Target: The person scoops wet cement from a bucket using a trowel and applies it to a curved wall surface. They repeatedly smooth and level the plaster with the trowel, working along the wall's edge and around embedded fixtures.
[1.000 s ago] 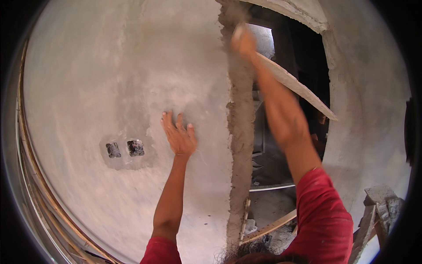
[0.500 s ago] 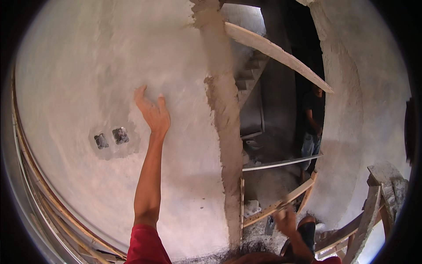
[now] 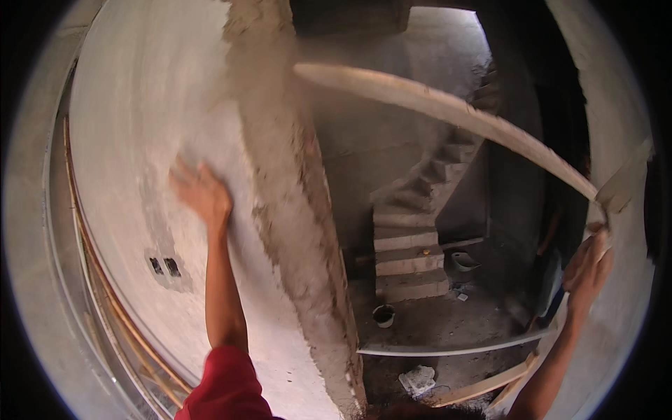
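Observation:
My left hand (image 3: 201,192) is at the pale plastered wall (image 3: 147,98), fingers spread and slightly blurred; it looks flat on the surface, above two small square box holes (image 3: 164,266). On the far side of the opening, my right hand (image 3: 588,264) is closed round the handle of a trowel (image 3: 625,180). Its grey blade points upward, close to the right-hand wall and the lower right end of a slanting wooden board (image 3: 448,108). That board spans the opening. Rough grey mortar covers the edge strip (image 3: 280,154) between the wall and the opening.
Through the opening are concrete stairs (image 3: 409,262), a bucket (image 3: 383,316) and a basin (image 3: 465,261). A pale bar (image 3: 455,350) crosses low, above timber (image 3: 483,387) and a whitish block (image 3: 418,380). Another person (image 3: 551,283) stands partly hidden at right. Long strips (image 3: 105,280) lean at far left.
My right hand has risen from low by the timber to the right-hand wall, trowel in it. My left hand's curled fingers have spread against the wall. The view has swung right.

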Demonstrator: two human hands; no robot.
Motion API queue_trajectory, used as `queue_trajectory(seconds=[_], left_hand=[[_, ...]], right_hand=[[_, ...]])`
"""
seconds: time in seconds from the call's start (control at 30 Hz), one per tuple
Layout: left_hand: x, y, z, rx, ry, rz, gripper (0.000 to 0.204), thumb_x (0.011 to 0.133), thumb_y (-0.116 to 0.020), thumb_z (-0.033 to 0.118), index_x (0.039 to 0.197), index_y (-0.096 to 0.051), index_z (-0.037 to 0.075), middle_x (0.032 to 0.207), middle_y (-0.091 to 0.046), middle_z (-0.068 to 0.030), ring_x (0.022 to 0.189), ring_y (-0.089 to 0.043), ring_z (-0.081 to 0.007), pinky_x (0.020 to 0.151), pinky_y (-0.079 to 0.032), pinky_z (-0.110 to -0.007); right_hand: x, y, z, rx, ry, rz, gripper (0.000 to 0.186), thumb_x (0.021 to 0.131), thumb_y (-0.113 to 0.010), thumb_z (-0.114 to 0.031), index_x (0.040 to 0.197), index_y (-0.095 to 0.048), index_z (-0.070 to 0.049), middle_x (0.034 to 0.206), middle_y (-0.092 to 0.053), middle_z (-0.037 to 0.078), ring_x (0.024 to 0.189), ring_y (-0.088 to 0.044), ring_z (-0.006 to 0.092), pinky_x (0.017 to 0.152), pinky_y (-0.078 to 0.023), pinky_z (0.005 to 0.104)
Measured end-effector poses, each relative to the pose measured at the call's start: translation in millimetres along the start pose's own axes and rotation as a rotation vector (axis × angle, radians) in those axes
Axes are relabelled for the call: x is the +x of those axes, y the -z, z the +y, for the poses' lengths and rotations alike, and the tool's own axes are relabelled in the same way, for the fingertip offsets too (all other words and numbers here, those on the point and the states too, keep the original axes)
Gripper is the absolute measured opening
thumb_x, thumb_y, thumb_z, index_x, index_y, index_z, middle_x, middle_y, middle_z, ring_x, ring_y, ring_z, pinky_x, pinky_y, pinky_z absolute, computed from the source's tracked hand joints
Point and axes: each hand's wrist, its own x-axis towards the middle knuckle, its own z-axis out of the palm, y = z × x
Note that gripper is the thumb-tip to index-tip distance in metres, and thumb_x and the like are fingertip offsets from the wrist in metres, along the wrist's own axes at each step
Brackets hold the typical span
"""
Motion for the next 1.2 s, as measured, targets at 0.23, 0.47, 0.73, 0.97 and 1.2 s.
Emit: queue_trajectory(seconds=[0.23,0.47,0.73,0.97,1.2], left_hand=[[9,34,-14,0.198,0.141,-0.14,0.065,0.108,-0.028,0.054,0.163,-0.025,0.019,0.166,-0.012,-0.0257,0.154,-0.011,-0.0448,0.12,-0.006,-0.067],[19,38,27,0.617,0.158,-0.235,0.061,0.109,-0.022,0.051,0.163,-0.022,0.022,0.166,-0.009,-0.0181,0.155,-0.008,-0.0431,0.12,-0.001,-0.068],[23,47,33,0.882,0.253,-0.38,0.057,0.11,-0.029,0.041,0.163,-0.019,0.025,0.165,-0.013,-0.0186,0.155,-0.009,-0.0403,0.119,-0.001,-0.071],[26,45,44,0.76,0.377,-0.429,0.057,0.11,-0.03,0.04,0.164,-0.021,0.025,0.167,-0.013,-0.0197,0.156,-0.004,-0.0398,0.116,0.008,-0.072],[23,32,52,0.657,0.459,-0.441,0.059,0.109,-0.038,0.035,0.164,-0.019,0.023,0.167,-0.01,-0.0208,0.156,-0.003,-0.0412,0.117,0.006,-0.072]], right_hand=[[271,-176,-75,-0.154,-0.04,-0.285,0.045,0.103,-0.055,-0.052,0.112,-0.062,-0.009,0.069,-0.046,-0.006,0.049,-0.042,0.002,0.041,-0.032,0.0197],[374,-334,-119,-0.361,0.631,-0.73,0.058,0.102,-0.058,-0.043,0.118,-0.06,0.013,0.073,-0.065,0.021,0.054,-0.062,0.0332,0.057,-0.051,0.042],[366,-423,-167,-0.255,0.653,-1.01,0.046,0.1,-0.062,-0.03,0.106,-0.061,0.016,0.07,-0.064,0.031,0.064,-0.066,0.0469,0.066,-0.053,0.0508],[377,-446,-196,-0.331,0.518,-1.118,0.048,0.1,-0.062,-0.032,0.104,-0.061,0.015,0.077,-0.065,0.033,0.075,-0.067,0.0477,0.073,-0.053,0.0516],[385,-412,-201,-0.265,0.649,-1.09,0.039,0.102,-0.06,-0.032,0.101,-0.059,0.007,0.073,-0.062,0.028,0.068,-0.066,0.0411,0.065,-0.048,0.0482]])
